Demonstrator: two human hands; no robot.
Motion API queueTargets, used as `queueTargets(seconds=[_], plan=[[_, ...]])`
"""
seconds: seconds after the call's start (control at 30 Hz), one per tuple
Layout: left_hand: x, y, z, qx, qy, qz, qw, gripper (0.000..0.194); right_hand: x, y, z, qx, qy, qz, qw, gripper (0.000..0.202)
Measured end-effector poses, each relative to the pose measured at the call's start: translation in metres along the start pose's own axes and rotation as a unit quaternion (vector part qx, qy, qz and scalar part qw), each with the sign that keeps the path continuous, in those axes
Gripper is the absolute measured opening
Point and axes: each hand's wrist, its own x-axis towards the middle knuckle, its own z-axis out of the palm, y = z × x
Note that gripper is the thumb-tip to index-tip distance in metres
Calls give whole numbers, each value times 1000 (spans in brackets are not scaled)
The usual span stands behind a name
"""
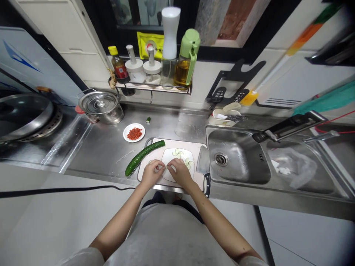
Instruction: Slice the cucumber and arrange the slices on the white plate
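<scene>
My left hand [153,173] and my right hand [179,171] meet over the near left part of a white squarish plate [169,154]. Both have thumb and fingers pinched on a small pale piece, apparently a thin cucumber slice, mostly covered by the fingertips. Curved green-edged cucumber slices [189,163] lie in fans on the plate's far and right sides. Under the plate is a pale cutting board [198,177]. A long cucumber [142,156] rests across the board's left edge. Along the right edge lies a knife [203,162] with a black handle.
Beyond the board are a small dish [126,137] of red bits and a cucumber end [148,120]. A lidded pot [111,115] and a wok [41,125] stand left. On the right is a sink [238,162] with a faucet. Bottles line a wall rack [155,88].
</scene>
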Motion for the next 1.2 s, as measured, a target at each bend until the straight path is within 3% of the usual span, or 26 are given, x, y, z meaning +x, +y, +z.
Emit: queueTargets(seconds=[0.1,0.23,0.3,0.4,0.7,1.03,1.2], plan=[[0,-2,7,-141,12,-110,984,23,-1,3,-5,19,15,15,1000,15],[2,4,13,-349,-98,-296,884,36,-3,6,-15,34,24,15,999,15],[5,9,15,-401,-130,-335,843,40,-4,7,-19,38,22,10,999,15],[9,15,17,-428,-134,-348,823,41,-6,10,-22,39,18,7,999,16],[17,13,26,-423,-116,-327,837,52,-15,20,-25,36,26,17,999,13],[20,10,35,-356,-83,-256,895,49,-22,30,-20,33,15,71,997,14],[23,1,43,-311,-75,-191,928,46,-24,32,-15,42,-9,124,991,18]])
